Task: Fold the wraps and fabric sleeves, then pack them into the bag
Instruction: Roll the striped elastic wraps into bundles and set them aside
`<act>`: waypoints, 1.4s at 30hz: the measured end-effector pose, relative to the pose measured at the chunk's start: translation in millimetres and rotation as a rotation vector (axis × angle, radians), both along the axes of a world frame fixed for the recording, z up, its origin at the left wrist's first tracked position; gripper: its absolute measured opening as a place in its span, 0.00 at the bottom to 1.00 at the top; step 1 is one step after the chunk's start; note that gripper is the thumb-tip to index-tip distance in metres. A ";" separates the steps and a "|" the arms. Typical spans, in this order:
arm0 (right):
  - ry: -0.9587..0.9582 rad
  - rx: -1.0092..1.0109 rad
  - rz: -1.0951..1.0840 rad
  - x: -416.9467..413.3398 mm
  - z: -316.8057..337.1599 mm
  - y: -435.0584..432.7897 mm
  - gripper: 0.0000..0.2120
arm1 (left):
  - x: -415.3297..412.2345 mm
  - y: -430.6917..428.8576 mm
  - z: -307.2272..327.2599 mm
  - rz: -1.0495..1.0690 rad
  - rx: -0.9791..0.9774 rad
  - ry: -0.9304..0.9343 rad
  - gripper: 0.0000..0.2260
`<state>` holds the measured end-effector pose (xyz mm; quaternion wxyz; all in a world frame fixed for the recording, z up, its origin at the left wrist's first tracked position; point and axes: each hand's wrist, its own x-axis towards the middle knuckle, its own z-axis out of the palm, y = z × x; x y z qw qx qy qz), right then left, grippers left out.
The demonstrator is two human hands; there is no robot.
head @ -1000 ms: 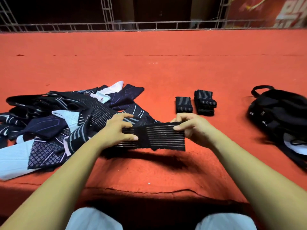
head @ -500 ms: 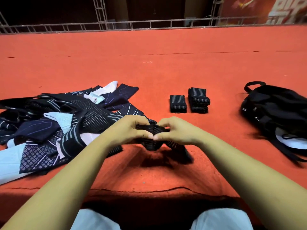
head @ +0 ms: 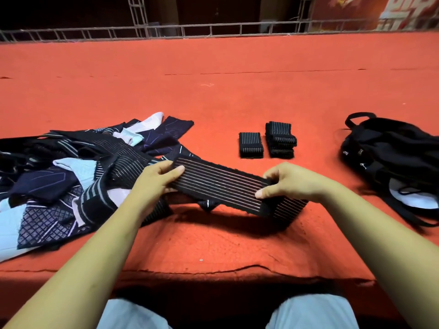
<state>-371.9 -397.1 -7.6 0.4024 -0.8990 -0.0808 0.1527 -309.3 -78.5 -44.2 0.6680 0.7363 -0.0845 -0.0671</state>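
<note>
A black elastic wrap with thin pale stripes point(head: 221, 184) is stretched between my hands just above the red carpet. My left hand point(head: 156, 180) grips its left end, thumb on top. My right hand point(head: 288, 184) pinches the right end, where the band doubles under and trails down to the carpet. Beyond it lie a single folded wrap point(head: 250, 145) and a small stack of folded wraps point(head: 281, 140). A heap of dark and pale blue fabric sleeves and wraps point(head: 59, 176) fills the left. The black bag point(head: 394, 153) lies at the right.
Red carpet point(head: 213, 96) covers the whole platform; its front edge runs just before my knees point(head: 308, 312). A metal truss rail point(head: 213, 29) crosses the far end. A white item point(head: 418, 198) shows inside the bag's mouth.
Half a second ago my hands were together with the wrap bunched between them. They have now drawn apart, stretching a length of wrap flat between them.
</note>
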 end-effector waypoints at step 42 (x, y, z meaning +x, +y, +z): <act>0.109 1.073 -0.298 11.5 48.5 12.6 0.07 | -26.7 -75.9 -4.6 -0.529 0.176 -0.097 0.31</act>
